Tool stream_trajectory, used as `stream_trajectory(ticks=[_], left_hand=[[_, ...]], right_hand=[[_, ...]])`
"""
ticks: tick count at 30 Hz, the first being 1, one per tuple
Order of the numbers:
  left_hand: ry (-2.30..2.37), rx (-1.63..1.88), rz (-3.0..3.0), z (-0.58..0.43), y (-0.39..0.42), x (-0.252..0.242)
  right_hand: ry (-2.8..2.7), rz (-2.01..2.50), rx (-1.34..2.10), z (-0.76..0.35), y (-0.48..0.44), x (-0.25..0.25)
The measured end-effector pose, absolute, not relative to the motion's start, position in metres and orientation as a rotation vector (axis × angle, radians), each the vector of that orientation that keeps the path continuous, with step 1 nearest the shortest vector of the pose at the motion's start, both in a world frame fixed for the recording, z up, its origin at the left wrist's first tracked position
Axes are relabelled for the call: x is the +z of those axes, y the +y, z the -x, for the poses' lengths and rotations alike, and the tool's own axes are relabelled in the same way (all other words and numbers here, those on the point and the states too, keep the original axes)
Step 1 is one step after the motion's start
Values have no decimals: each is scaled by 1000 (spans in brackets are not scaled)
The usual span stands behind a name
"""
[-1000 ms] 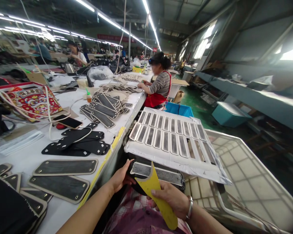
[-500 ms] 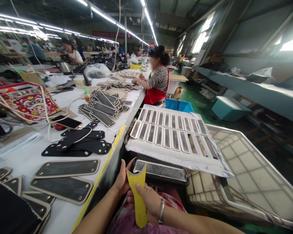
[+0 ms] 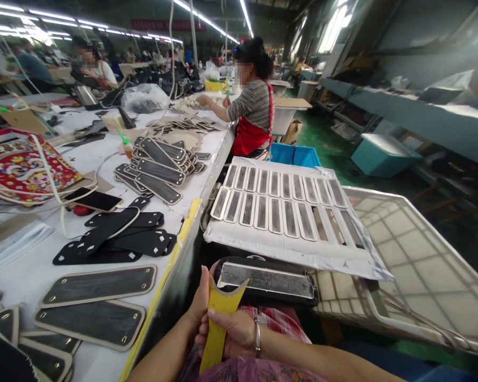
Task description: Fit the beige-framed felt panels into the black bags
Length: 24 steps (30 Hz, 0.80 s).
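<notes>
My right hand (image 3: 235, 330), with a metal bangle at its wrist, is closed round a yellow flat tool (image 3: 220, 318) whose upper end has a curved notch. My left hand (image 3: 201, 300) is closed at the left end of a black rounded piece (image 3: 313, 301), thumb pointing up; the tool hides part of its fingers. Set into the black piece is a long dark grey panel (image 3: 269, 280) with a pale, ragged edge. The notched end lies in front of the panel's left part; I cannot tell whether they touch.
To the right, a white-covered board (image 3: 239, 239) bears rows of pale-edged grey strips, beside a white crate (image 3: 418, 217). On the left table lie grey panels with eyelets (image 3: 95, 286), black straps (image 3: 115, 239) and a phone (image 3: 93, 200). A co-worker (image 3: 250, 106) sits ahead.
The yellow tool has tilted, its notched end swinging right and its lower end left. My view has shifted slightly, and the black piece stays at my left hand.
</notes>
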State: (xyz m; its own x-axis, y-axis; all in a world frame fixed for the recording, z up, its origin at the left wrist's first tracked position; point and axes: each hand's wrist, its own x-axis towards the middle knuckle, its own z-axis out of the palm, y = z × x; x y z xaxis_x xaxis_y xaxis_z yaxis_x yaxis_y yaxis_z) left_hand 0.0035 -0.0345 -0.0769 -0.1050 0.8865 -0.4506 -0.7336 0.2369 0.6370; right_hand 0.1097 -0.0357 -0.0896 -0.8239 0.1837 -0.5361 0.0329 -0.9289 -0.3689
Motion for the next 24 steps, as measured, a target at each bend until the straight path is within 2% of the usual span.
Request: stream_trajectory(ticks=[18, 24], left_hand=[[1118, 1365, -155, -11, -21, -72], [1192, 1359, -147, -15, -19, -66]], right_hand=[[-515, 835, 2981, -107, -27, -112], [-474, 784, 2999, -113, -21, -96]])
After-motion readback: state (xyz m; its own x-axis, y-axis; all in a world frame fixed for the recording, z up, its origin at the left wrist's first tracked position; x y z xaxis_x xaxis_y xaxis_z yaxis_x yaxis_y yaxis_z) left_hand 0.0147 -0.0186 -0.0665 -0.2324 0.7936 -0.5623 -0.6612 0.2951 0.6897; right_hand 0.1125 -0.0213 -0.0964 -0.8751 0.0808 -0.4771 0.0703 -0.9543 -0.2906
